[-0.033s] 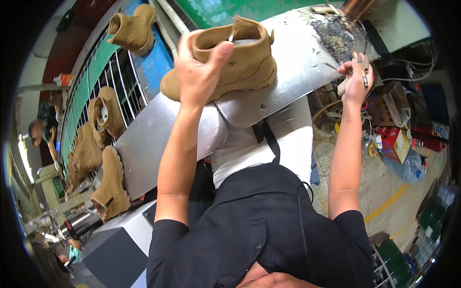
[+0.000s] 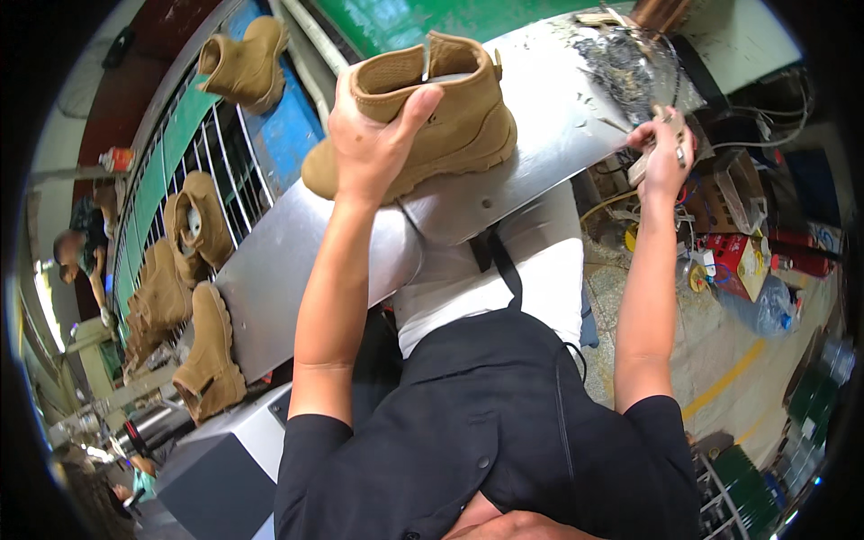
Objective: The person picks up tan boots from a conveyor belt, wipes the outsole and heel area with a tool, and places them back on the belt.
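Note:
In my left hand (image 2: pixel 369 144) is a tan ankle boot (image 2: pixel 454 126), gripped by its upper at the opening. My thumb lies outside the collar, and the sole rests on or just above the metal worktop (image 2: pixel 531 180). The boot stands upright, toe pointing left, with an open slit in its collar. My right hand (image 2: pixel 664 162) is closed around a small hand tool (image 2: pixel 668 117) with metal parts, its exact kind unclear. That hand is beyond the worktop's right edge, beside a patch of dark, crumbly residue (image 2: pixel 621 76).
Several tan boots (image 2: pixel 202 220) stand on a wire rack (image 2: pixel 236 162) at the left; one boot (image 2: pixel 209 355) lies nearer me. A blue surface (image 2: pixel 283 135) adjoins the rack. Cables, a red box (image 2: pixel 733 261) and a plastic bottle (image 2: pixel 774 306) crowd the right. Another person (image 2: pixel 85 252) is far left.
The boot and my left hand have shifted very slightly. My right hand has turned a little with the tool, still beside the dark patch.

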`<act>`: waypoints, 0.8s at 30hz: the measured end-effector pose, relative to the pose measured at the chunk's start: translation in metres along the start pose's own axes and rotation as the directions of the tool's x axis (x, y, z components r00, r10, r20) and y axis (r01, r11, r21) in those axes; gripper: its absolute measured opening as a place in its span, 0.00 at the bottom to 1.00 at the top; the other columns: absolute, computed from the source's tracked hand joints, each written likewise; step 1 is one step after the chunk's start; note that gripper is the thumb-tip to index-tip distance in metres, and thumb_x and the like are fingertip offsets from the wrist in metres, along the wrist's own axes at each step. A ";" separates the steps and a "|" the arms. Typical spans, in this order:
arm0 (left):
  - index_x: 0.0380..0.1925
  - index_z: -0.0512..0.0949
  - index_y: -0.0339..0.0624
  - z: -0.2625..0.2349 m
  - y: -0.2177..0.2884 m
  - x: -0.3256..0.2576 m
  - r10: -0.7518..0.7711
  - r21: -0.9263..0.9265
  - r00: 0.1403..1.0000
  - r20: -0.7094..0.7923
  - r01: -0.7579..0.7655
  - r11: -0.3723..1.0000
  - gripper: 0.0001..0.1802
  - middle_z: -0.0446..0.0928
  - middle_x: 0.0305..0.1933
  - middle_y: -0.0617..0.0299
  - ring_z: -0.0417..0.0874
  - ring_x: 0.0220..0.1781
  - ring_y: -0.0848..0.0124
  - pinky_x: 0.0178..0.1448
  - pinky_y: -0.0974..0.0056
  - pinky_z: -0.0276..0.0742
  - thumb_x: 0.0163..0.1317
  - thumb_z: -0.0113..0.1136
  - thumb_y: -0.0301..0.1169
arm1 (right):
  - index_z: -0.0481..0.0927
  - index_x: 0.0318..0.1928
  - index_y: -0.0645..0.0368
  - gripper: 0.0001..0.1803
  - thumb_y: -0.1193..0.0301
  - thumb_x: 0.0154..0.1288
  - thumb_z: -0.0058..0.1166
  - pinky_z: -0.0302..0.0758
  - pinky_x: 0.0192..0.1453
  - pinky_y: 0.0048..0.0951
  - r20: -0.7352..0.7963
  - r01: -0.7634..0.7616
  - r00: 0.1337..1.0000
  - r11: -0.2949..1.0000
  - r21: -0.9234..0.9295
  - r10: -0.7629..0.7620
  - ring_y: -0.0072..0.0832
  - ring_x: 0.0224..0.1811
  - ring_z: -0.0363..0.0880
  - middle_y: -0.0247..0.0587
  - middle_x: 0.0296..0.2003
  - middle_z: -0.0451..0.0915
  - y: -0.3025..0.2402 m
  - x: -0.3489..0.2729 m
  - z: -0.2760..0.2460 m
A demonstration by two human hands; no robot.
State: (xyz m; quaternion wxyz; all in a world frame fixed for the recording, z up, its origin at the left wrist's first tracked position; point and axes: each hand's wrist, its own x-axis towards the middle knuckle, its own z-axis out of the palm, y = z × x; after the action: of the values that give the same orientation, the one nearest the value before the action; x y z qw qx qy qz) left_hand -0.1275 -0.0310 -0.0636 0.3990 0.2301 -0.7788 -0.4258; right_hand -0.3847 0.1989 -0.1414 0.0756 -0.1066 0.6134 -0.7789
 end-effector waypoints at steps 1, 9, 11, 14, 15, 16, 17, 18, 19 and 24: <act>0.52 0.74 0.34 -0.012 -0.007 0.003 0.006 0.003 0.995 0.095 -0.006 1.000 0.35 0.82 0.46 0.56 0.82 0.48 0.71 0.53 0.66 0.78 0.48 0.79 0.40 | 0.66 0.59 0.72 0.23 0.76 0.66 0.50 0.76 0.32 0.25 0.115 -0.040 0.993 0.999 -0.008 0.040 0.23 0.23 0.76 0.38 0.24 0.77 0.003 -0.024 -0.001; 0.49 0.77 0.34 0.005 0.013 -0.015 -0.021 0.235 1.000 -0.021 0.025 0.972 0.28 0.83 0.44 0.56 0.85 0.45 0.68 0.51 0.65 0.78 0.53 0.76 0.39 | 0.72 0.53 0.67 0.17 0.76 0.64 0.53 0.77 0.33 0.23 0.463 -0.114 0.884 0.990 0.084 0.063 0.20 0.27 0.78 0.38 0.28 0.80 -0.013 -0.140 0.042; 0.48 0.78 0.34 0.005 0.016 -0.016 -0.027 0.210 0.999 -0.026 0.032 0.977 0.27 0.83 0.45 0.56 0.84 0.45 0.68 0.51 0.65 0.78 0.53 0.75 0.39 | 0.69 0.58 0.70 0.21 0.73 0.67 0.50 0.75 0.33 0.23 0.505 -0.048 0.861 0.998 -0.030 0.057 0.20 0.26 0.75 0.38 0.26 0.77 -0.015 -0.143 0.052; 0.47 0.78 0.35 0.005 0.018 -0.017 -0.020 0.225 0.999 -0.029 0.026 0.974 0.26 0.83 0.45 0.56 0.84 0.45 0.68 0.51 0.65 0.78 0.53 0.75 0.38 | 0.70 0.57 0.69 0.21 0.75 0.66 0.51 0.73 0.31 0.21 0.503 0.105 0.864 0.988 -0.116 -0.032 0.17 0.25 0.75 0.36 0.25 0.77 -0.002 -0.140 0.060; 0.47 0.79 0.35 0.005 0.018 -0.017 -0.014 0.239 0.999 -0.028 0.021 0.971 0.25 0.83 0.45 0.56 0.84 0.45 0.67 0.50 0.65 0.78 0.53 0.75 0.38 | 0.70 0.57 0.69 0.21 0.75 0.65 0.51 0.73 0.31 0.20 0.502 0.104 0.865 0.986 -0.134 -0.023 0.17 0.25 0.74 0.36 0.25 0.76 0.000 -0.140 0.060; 0.47 0.79 0.35 0.004 0.017 -0.018 -0.006 0.242 0.999 -0.032 0.014 0.970 0.25 0.83 0.44 0.56 0.84 0.44 0.67 0.50 0.65 0.78 0.53 0.75 0.38 | 0.70 0.57 0.69 0.21 0.75 0.65 0.51 0.72 0.30 0.20 0.503 0.100 0.864 0.983 -0.151 -0.010 0.17 0.25 0.74 0.35 0.25 0.76 0.000 -0.143 0.060; 0.46 0.79 0.35 0.004 0.016 -0.018 0.002 0.245 0.999 -0.036 0.007 0.970 0.25 0.83 0.44 0.57 0.84 0.44 0.67 0.50 0.65 0.78 0.53 0.75 0.37 | 0.70 0.57 0.69 0.21 0.75 0.65 0.51 0.72 0.30 0.20 0.503 0.096 0.864 0.981 -0.168 0.001 0.17 0.25 0.74 0.35 0.25 0.76 0.001 -0.146 0.060; 0.46 0.79 0.35 0.003 0.016 -0.019 0.011 0.248 0.999 -0.039 -0.001 0.969 0.25 0.83 0.43 0.57 0.84 0.44 0.67 0.50 0.65 0.78 0.53 0.75 0.37 | 0.70 0.57 0.69 0.21 0.76 0.65 0.51 0.69 0.29 0.19 0.488 0.104 0.872 0.986 -0.132 -0.026 0.15 0.23 0.71 0.33 0.24 0.74 0.000 -0.152 0.062; 0.47 0.79 0.35 0.002 0.015 -0.019 0.005 0.244 0.999 -0.038 0.004 0.970 0.25 0.83 0.43 0.57 0.84 0.44 0.67 0.50 0.65 0.78 0.53 0.75 0.37 | 0.71 0.57 0.69 0.21 0.76 0.64 0.51 0.66 0.27 0.17 0.481 0.239 0.864 0.963 -0.124 -0.152 0.12 0.22 0.67 0.29 0.22 0.72 0.000 -0.152 0.064; 0.49 0.78 0.34 0.003 0.017 -0.019 -0.025 0.246 0.999 -0.038 0.033 0.969 0.27 0.83 0.44 0.57 0.84 0.43 0.66 0.50 0.64 0.78 0.52 0.75 0.35 | 0.71 0.56 0.70 0.21 0.79 0.62 0.52 0.64 0.24 0.19 0.464 0.314 0.857 0.941 -0.125 -0.225 0.12 0.18 0.64 0.29 0.20 0.70 0.002 -0.166 0.064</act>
State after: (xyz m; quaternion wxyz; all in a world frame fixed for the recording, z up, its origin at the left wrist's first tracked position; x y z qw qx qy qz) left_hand -0.1188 -0.0075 -0.0585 0.3746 0.2967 -0.8151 -0.3274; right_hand -0.2082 0.1799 -0.1415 0.0920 -0.3730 0.6326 -0.6725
